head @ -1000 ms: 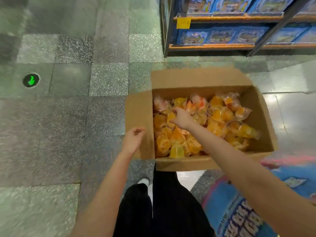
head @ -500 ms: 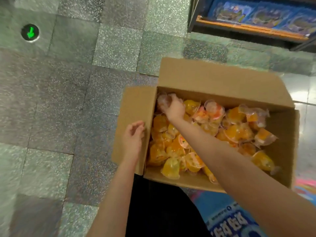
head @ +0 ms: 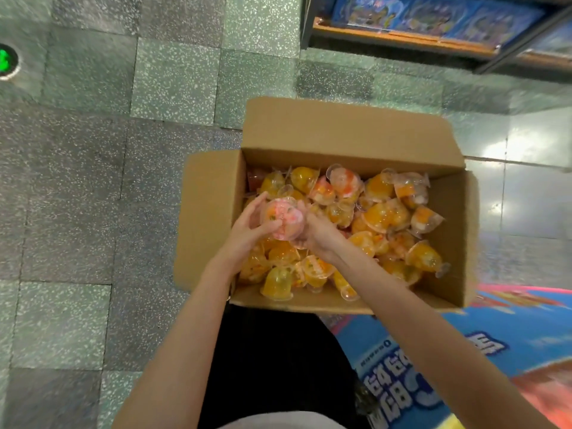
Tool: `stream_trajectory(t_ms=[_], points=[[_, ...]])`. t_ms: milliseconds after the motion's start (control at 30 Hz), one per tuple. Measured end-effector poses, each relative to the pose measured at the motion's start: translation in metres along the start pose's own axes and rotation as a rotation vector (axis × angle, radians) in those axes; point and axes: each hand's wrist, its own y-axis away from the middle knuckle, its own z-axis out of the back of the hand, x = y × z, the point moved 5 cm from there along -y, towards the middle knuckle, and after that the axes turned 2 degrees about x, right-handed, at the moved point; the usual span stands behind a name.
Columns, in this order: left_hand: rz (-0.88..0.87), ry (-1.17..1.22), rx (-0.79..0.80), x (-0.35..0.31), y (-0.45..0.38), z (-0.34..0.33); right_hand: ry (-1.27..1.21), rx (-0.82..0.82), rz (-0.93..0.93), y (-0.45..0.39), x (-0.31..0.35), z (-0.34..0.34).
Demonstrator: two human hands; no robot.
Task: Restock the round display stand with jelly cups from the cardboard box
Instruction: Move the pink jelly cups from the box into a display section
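Note:
An open cardboard box (head: 349, 134) sits on the floor in front of me, filled with several clear jelly cups of orange and pink fruit (head: 383, 215). Both hands meet over its left part around one pink-lidded jelly cup (head: 283, 218), held just above the pile. My left hand (head: 247, 233) grips the cup from the left, and my right hand (head: 318, 232) holds it from the right and below. A blue and red printed round surface (head: 495, 351), possibly the display stand, shows at the lower right.
Grey-green terrazzo floor tiles (head: 123, 150) spread to the left and behind the box. A shelf rack (head: 433, 41) with blue packages stands at the top right. A green arrow floor light (head: 4, 60) sits at the far left. My black-clad legs (head: 278, 366) are below the box.
My left hand left the box's left flap and reached in. My right hand lifted a jelly cup from the far left corner, and both hands now hold it.

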Motion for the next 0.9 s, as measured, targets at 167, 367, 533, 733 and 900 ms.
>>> stream_trajectory(t_ms=[167,367,533,733,900], points=[[0.1,0.103,0.105,0.005,0.002,-0.024,0.078,0.031,-0.102,0.016,-0.003,0.017],[0.16,0.234,-0.167,0.022,-0.01,-0.03,0.504,-0.601,0.09,-0.016,0.03,0.104],[0.19,0.25,-0.29,0.047,-0.022,-0.029,0.906,-0.683,0.259,-0.067,0.04,0.145],[0.201,0.168,-0.351,0.066,-0.027,-0.027,1.134,-0.692,0.372,-0.083,0.033,0.156],[0.179,0.182,-0.37,0.067,-0.026,-0.031,1.136,-0.672,0.39,-0.082,0.035,0.156]])
